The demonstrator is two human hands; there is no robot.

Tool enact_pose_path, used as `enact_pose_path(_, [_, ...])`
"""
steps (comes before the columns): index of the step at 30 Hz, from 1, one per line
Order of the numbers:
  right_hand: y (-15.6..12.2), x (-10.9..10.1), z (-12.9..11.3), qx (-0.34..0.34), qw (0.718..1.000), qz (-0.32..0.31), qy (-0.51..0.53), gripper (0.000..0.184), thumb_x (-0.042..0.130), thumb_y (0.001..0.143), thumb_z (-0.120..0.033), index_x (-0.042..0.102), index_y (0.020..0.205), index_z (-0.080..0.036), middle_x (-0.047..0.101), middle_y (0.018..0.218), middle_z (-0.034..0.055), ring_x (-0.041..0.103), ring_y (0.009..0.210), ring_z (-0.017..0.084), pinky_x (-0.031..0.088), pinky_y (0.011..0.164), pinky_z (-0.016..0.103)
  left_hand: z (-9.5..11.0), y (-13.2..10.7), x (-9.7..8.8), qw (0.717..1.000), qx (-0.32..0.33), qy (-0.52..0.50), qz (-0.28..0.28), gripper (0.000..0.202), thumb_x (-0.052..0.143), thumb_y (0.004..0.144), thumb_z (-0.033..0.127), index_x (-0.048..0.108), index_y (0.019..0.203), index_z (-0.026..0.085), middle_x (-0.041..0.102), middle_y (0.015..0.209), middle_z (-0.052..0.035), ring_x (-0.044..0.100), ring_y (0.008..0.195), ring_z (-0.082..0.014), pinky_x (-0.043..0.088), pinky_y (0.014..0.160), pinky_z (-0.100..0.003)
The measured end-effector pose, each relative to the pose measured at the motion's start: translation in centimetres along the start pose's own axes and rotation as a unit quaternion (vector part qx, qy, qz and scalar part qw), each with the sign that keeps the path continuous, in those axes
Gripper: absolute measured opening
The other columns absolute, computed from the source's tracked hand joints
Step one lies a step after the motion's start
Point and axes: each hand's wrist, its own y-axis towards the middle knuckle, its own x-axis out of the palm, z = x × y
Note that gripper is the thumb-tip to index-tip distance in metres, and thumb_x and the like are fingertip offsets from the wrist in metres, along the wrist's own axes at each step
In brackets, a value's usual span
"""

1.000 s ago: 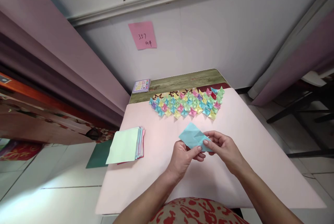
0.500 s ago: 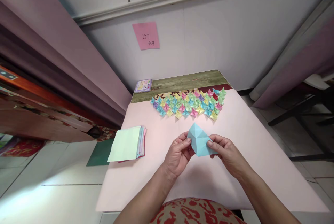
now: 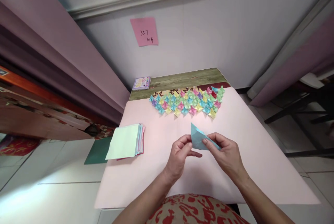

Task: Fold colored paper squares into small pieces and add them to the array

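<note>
A pink note (image 3: 144, 31) marked 357 is stuck to the wall (image 3: 214, 39), a pile of cards (image 3: 141, 83) is set at the far left corner of the table (image 3: 188, 80), curtains (image 3: 86, 67) are hung on both sides, and a dark frame (image 3: 305, 154) is stood on the tiled floor (image 3: 62, 196) at the right.

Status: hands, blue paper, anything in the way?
Right hand pinching folded blue paper; left hand at its left edge, grip unclear. Paper above pink tabletop. Folded pieces beyond, out of the way.

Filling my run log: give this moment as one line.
right hand: pinching blue paper; left hand: at its edge; stack: on table
</note>
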Motion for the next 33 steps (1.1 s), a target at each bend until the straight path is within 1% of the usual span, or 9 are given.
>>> enact_pose_path(3, [-0.4,0.2,-0.6,-0.052,0.997,0.024,-0.048,0.022,0.063,0.087,-0.039,0.068,0.079,-0.02,0.066,0.07,0.0004,0.058,0.062,0.014,0.045,0.057,0.023,-0.1,-0.1,0.0,1.0,-0.003,0.015,-0.003,0.029,0.073,0.079,0.032,0.067,0.098,0.012,0.068,0.089,-0.0085,0.067,0.079,-0.0202,0.059,0.063,-0.031])
enact_pose_path(5, [-0.6,0.3,-0.9,-0.093,0.991,0.049,-0.083,0.018,0.064,0.087,-0.037,0.069,0.092,-0.021,0.066,0.074,0.0006,0.059,0.062,0.014,0.047,0.057,0.024,-0.2,0.1,0.0,1.0,-0.015,0.002,0.019,0.027,0.075,0.078,0.034,0.066,0.09,0.011,0.067,0.078,-0.006,0.066,0.066,-0.0167,0.055,0.051,-0.025])
enact_pose_path(9, [-0.9,0.3,-1.4,-0.186,0.968,0.083,-0.145,0.044,0.065,0.087,-0.032,0.055,0.129,-0.025,0.067,0.104,0.0072,0.065,0.077,0.018,0.056,0.07,0.032,-0.4,0.6,-0.2,0.998,-0.036,-0.035,0.027,0.031,0.078,0.074,0.037,0.063,0.083,0.012,0.063,0.068,-0.0028,0.06,0.052,-0.012,0.046,0.039,-0.019])
enact_pose_path(11, [-0.8,0.2,-1.5,-0.233,0.955,0.083,-0.162,0.042,0.063,0.087,-0.028,0.055,0.129,-0.027,0.061,0.121,0.0109,0.066,0.092,0.022,0.057,0.078,0.036,-0.5,0.6,-0.4,0.999,-0.038,-0.032,0.014,0.032,0.078,0.074,0.038,0.062,0.084,0.012,0.064,0.069,-0.003,0.06,0.052,-0.012,0.045,0.039,-0.019])
enact_pose_path(13, [-0.7,0.1,-1.6,-0.258,0.948,0.077,-0.172,0.035,0.062,0.088,-0.026,0.059,0.122,-0.027,0.057,0.127,0.0123,0.062,0.108,0.027,0.057,0.083,0.039,-0.5,0.6,-0.5,0.999,-0.038,-0.022,0.005,0.031,0.077,0.075,0.038,0.062,0.084,0.013,0.063,0.068,-0.0023,0.06,0.05,-0.0117,0.043,0.037,-0.018])
enact_pose_path(16, [-0.4,-0.1,-1.6,-0.253,0.949,0.056,-0.179,0.028,0.063,0.086,-0.028,0.062,0.114,-0.026,0.055,0.128,0.0124,0.056,0.12,0.029,0.055,0.087,0.041,-0.6,0.4,-0.5,0.999,-0.035,0.006,0.005,0.03,0.075,0.077,0.039,0.062,0.082,0.013,0.06,0.062,0.0002,0.057,0.045,-0.0102,0.04,0.035,-0.018])
enact_pose_path(21, [-0.3,-0.2,-1.5,-0.214,0.964,0.022,-0.158,0.02,0.066,0.084,-0.031,0.062,0.102,-0.025,0.054,0.131,0.0119,0.053,0.123,0.029,0.052,0.093,0.042,-0.4,0.3,-0.5,0.999,-0.017,0.04,0.013,0.029,0.076,0.076,0.038,0.065,0.084,0.013,0.06,0.066,-0.0001,0.056,0.048,-0.0092,0.04,0.038,-0.018])
enact_pose_path(26, [-0.4,-0.2,-1.7,-0.214,0.966,0.015,-0.145,0.014,0.066,0.084,-0.031,0.062,0.097,-0.025,0.054,0.13,0.0122,0.051,0.126,0.03,0.05,0.095,0.042,-0.3,0.3,-0.6,0.999,-0.023,0.042,0.006,0.028,0.076,0.075,0.038,0.065,0.082,0.013,0.061,0.064,-0.0007,0.056,0.051,-0.0105,0.043,0.042,-0.02])
enact_pose_path(33, [-0.4,-0.8,-1.2,-0.202,0.965,-0.067,-0.156,0.03,0.071,0.081,-0.038,0.064,0.107,-0.026,0.047,0.142,0.0119,0.058,0.117,0.03,0.053,0.092,0.041,-0.3,0.5,-1.0,0.999,-0.023,0.009,0.025,0.029,0.077,0.075,0.038,0.064,0.085,0.013,0.063,0.059,-0.0009,0.055,0.048,-0.0101,0.043,0.045,-0.02])
